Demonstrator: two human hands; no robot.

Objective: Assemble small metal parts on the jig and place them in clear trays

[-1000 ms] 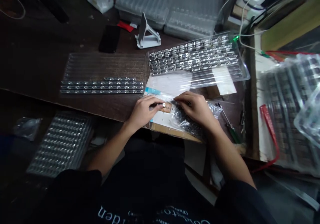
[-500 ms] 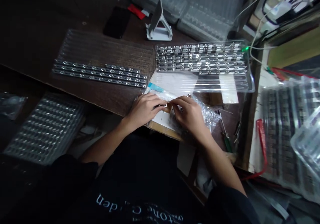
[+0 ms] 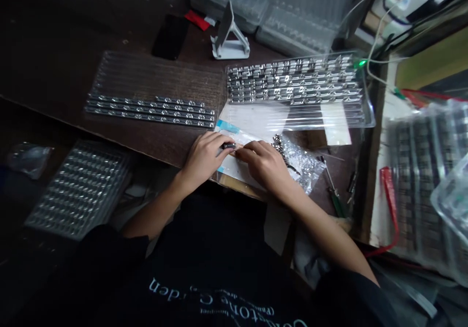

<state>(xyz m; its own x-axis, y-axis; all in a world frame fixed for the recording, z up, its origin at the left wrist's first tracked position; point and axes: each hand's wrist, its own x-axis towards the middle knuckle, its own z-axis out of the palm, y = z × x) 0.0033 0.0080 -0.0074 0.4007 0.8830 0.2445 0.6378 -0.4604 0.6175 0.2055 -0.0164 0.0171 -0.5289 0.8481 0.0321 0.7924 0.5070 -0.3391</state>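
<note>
Between the thumb and fingers of my left hand (image 3: 203, 155) is a small black-and-metal D-sub connector (image 3: 229, 145). My right hand (image 3: 266, 165) is closed in a pinch at the connector's right end; whatever its fingertips hold is hidden. Both hands are over white paper (image 3: 239, 167) at the table's front edge. Just right of my right hand, a clear plastic bag (image 3: 310, 166) lies with small dark metal parts (image 3: 280, 145) at its side. Beyond the hands, a left clear tray (image 3: 146, 76) carries a few rows of connectors, and a right tray (image 3: 310, 117) has several fuller rows.
A green-handled screwdriver (image 3: 338, 202) lies right of the bag. Further back are a phone (image 3: 170, 37), a white stand (image 3: 231, 49) and stacked clear trays (image 3: 292, 29). Filled trays stand at lower left (image 3: 78, 185) and at right (image 3: 420, 185). Cables (image 3: 375, 49) run along the upper right.
Both hands have shifted slightly, and the connector now shows plainly in my left hand. My right hand has moved a little left, uncovering more small parts by the bag. The camera view has shifted slightly.
</note>
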